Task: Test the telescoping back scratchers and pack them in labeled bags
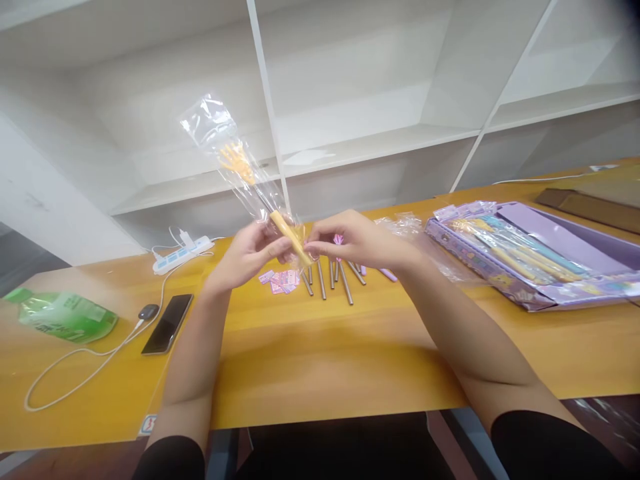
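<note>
Black short sleeves [550, 443] cover the person's upper arms at the lower edge, in front of a yellow-brown wooden table [325, 373]. The left hand [253, 253] grips the yellow handle of a slim stick with a yellow hand-shaped head [237, 163], inside a long clear plastic bag [210, 123]; the stick is tilted, head up and to the left, above the table. The right hand [357, 239] has thumb and forefinger pinched together on the bag's lower end. Below the hands lie silvery metal tubes [346, 287] and, beside them, small pink-and-purple printed cards [284, 282]. To the right, an open purple patterned cardboard box [510, 297] holds bagged yellow and blue sticks [520, 255]. To the left lie a dark flat phone [169, 325], a green-labelled plastic bottle [70, 317] and a white power strip [183, 255].
</note>
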`<act>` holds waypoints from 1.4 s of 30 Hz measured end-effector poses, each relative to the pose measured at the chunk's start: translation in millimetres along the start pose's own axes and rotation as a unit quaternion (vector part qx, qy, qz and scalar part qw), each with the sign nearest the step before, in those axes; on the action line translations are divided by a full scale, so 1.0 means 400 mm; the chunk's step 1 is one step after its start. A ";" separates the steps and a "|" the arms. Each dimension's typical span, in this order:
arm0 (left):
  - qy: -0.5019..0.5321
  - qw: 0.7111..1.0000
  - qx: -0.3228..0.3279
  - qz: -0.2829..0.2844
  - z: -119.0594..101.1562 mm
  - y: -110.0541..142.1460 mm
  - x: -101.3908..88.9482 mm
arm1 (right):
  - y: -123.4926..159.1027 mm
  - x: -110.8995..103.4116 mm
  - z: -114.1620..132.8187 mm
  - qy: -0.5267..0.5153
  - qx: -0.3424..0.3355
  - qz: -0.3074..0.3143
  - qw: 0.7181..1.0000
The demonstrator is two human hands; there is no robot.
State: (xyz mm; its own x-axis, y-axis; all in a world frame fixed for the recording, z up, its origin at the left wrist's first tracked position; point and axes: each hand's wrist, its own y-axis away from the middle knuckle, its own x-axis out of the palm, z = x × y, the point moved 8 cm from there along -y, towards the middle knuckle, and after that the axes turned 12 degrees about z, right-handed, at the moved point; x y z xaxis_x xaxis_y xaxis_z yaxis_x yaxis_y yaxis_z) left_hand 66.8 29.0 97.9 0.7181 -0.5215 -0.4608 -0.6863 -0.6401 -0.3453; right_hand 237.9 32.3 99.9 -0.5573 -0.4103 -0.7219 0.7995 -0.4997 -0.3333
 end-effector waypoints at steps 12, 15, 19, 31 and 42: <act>-0.031 0.957 0.055 -0.283 0.006 0.043 -0.158 | -0.056 0.121 -0.089 0.026 0.090 0.149 0.984; -0.064 0.951 0.070 -0.296 -0.003 0.048 -0.161 | -0.074 0.175 -0.111 0.020 0.101 0.197 0.975; -0.107 0.943 0.063 -0.307 -0.007 0.053 -0.161 | -0.086 0.232 -0.131 0.007 0.112 0.250 0.962; -0.173 0.948 0.055 -0.261 -0.065 0.061 -0.131 | -0.098 0.402 -0.162 -0.017 0.087 0.372 0.924; -0.257 0.945 0.001 -0.204 -0.064 0.056 -0.096 | -0.127 0.306 -0.320 0.021 0.138 0.223 0.965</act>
State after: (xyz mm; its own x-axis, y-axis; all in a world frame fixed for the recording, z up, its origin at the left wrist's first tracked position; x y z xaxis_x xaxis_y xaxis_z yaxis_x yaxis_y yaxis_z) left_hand 26.8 20.5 128.8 0.7728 0.1110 -0.6248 -0.3651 -0.7275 -0.5809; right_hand 157.7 104.9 -49.3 -0.1571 -0.6038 -0.7815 0.8643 -0.4669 0.1871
